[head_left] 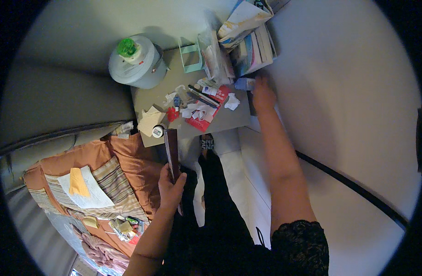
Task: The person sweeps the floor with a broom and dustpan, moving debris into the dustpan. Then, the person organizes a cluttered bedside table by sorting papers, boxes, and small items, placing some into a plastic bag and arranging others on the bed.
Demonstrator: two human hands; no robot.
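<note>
- Now my left hand is clamped around a dark, flat, book-like thing, fingers wrapped about its lower part, holding it upright on its edge just in front of the near rim of the grey desk.
- My right hand is stretched out to the far right side of the desk, at its edge; the fingers rest beside a small pale blue object, and I cannot tell whether they are closed on anything, since the hand is blurred.
- Just beyond that hand leans a stack of books and papers against the wall, with a crumpled paper bag on top.
- On the middle of the desk lies a red leaflet with scraps of white paper over it, and a few pens beside it.
- A mint-green open holder stands at the back of the desk.
- At the desk's left corner sits a round pale blue container with a green knob on its lid.
- Near the front left corner are a cream folded paper and a small round jar just beside it.
- To my left is a bed with an orange cover, a striped cloth, a white sheet and a yellow note lying on it.
</note>
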